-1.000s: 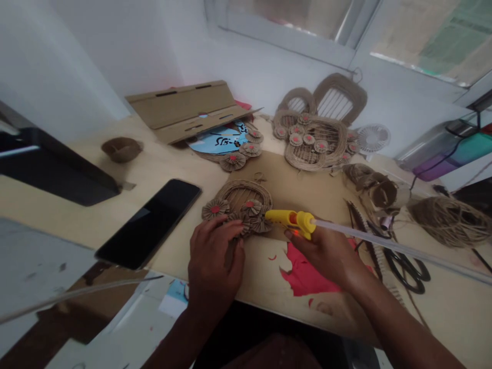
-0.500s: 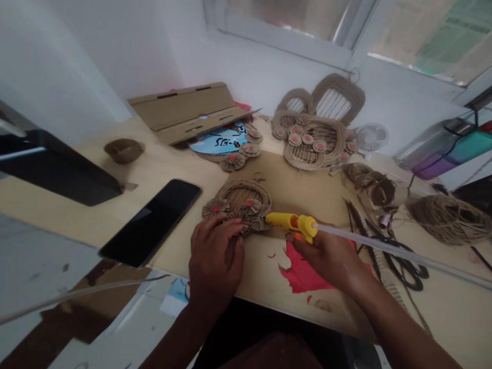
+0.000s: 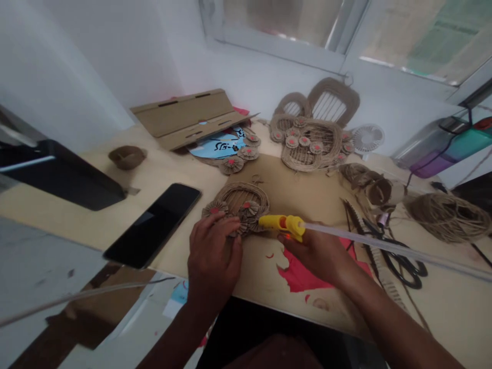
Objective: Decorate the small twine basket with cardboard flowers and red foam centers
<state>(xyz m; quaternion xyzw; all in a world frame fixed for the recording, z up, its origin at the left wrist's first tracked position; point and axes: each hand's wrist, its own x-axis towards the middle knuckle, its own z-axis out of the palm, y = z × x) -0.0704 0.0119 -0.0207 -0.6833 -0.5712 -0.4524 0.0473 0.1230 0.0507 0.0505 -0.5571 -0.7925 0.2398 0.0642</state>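
My right hand (image 3: 319,253) is closed round a yellow hot glue gun (image 3: 282,223); a long clear glue stick (image 3: 353,237) runs out of its back. The nozzle meets a pleated brown paper rosette (image 3: 253,219) at the right of a small twine-wrapped frame (image 3: 265,197). My left hand (image 3: 215,251) grips the frame's lower edge, fingers over the front rosettes, thumb alongside. Two other rosettes have red centres, one at the left (image 3: 214,210) and one higher up (image 3: 247,205). Part of the lower rosettes is hidden under my left fingers.
A phone (image 3: 154,225) lies on the left. Black scissors (image 3: 403,261), a twine ball (image 3: 448,218) and a cardboard ring (image 3: 378,190) are at the right. Torn red paper (image 3: 303,271) lies beneath my right hand. Finished-looking twine frames (image 3: 330,141) and an open cardboard box (image 3: 188,118) stand behind.
The glue gun has moved slightly left, its nozzle further over the right-hand rosette. My left hand stays on the frame. The whole view has shifted a little.
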